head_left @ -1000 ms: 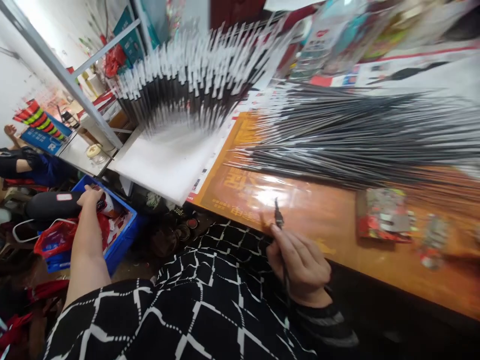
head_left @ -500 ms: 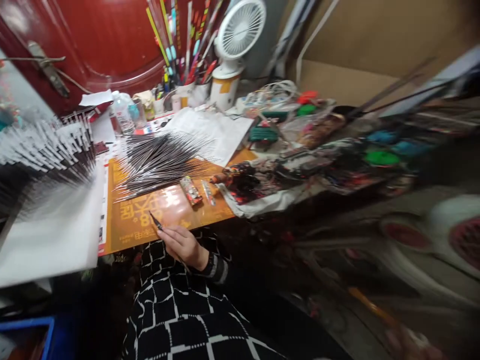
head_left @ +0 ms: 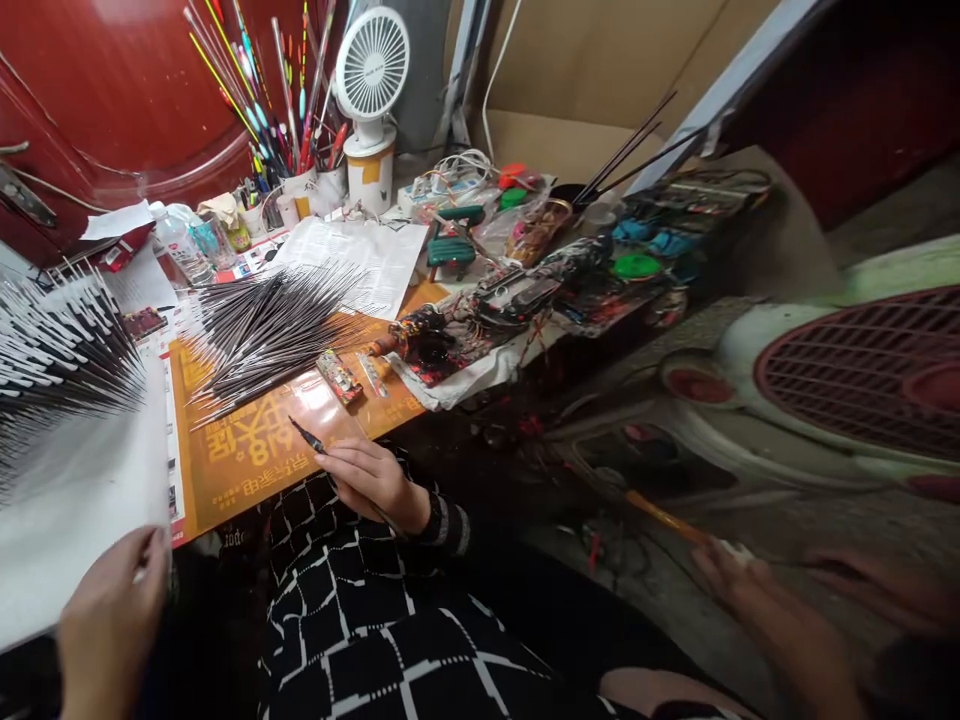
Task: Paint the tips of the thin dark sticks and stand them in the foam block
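My right hand (head_left: 379,482) is closed around a thin paintbrush (head_left: 306,436), whose dark pointed tip faces up and left over the orange sheet (head_left: 259,480). At the lower left, my left hand (head_left: 116,610) is by the edge of a white sheet (head_left: 90,510). Its fingers are curled together, and what they hold, if anything, is hidden. Beyond the brush lies a pile of thin dark tapered sticks (head_left: 270,330). More sticks with white ends (head_left: 67,335) are ranged at the left. A paint-spattered small block (head_left: 339,377) lies near the brush.
A white fan (head_left: 373,65) stands at the back beside cups of colourful rods (head_left: 289,120). Printed paper (head_left: 375,255) lies behind the pile. Paint-smeared tools (head_left: 495,310) crowd the right side. A co-worker's blurred hand (head_left: 765,600) holds an orange-handled tool (head_left: 667,517) at the lower right.
The view has swung right, so the table things appear further left. My left hand has come into view at the lower left. My right hand still holds the brush. More of the co-worker's hands shows.
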